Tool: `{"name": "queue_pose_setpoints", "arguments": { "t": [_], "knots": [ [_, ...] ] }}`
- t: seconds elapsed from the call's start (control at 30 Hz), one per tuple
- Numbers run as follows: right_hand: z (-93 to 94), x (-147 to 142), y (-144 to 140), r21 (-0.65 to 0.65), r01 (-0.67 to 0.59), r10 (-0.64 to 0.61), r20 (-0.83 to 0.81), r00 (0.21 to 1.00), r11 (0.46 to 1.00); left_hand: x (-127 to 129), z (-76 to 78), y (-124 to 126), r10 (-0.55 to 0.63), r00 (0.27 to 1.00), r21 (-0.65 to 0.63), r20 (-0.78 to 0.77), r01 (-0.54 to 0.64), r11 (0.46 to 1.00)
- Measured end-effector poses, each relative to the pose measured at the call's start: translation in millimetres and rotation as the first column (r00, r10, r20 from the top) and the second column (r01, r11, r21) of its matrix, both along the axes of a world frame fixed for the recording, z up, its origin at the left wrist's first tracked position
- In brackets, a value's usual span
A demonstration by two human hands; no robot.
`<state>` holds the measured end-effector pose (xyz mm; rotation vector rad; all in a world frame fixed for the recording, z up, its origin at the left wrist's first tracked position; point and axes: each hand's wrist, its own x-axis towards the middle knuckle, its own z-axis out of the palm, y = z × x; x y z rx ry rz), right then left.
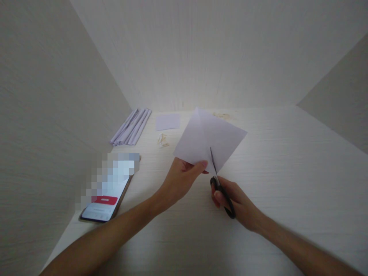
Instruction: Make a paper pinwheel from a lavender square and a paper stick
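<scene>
A white sheet of paper (212,132) with a faint crease is held up above the tabletop, one corner toward me. My left hand (184,176) pinches its lower left edge, thumb on top and fingers beneath. In my right hand (237,201) is a pair of scissors (222,195) with black handles, fingers closed round the loops. The scissors' blades meet the paper's near corner, and one blade lies over the paper's face. The other blade is mostly hidden behind the sheet.
A smartphone (115,199) with a lit, partly blurred screen leans at the left. Behind it lie several rolled paper tubes (132,126). A small paper piece (168,122) and thin tan bits (163,141) rest farther back on the white table (287,172), enclosed by pale walls.
</scene>
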<state>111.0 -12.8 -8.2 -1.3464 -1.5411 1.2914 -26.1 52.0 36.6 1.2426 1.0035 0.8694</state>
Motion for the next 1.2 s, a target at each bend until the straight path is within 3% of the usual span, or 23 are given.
{"name": "queue_pose_setpoints", "arguments": {
  "t": [0.5,1.2],
  "knots": [
    [-1.6,-0.9,0.2,0.019,-0.048,0.048,-0.018,0.999,0.999,-1.0,-1.7,0.7,-0.034,0.998,0.004,-0.051,0.034,0.999],
    [-3.9,0.1,0.0,0.003,-0.02,0.02,0.07,0.997,1.0,1.0,2.6,-0.7,-0.006,1.0,-0.051,0.009,0.006,0.999]
  ]
}}
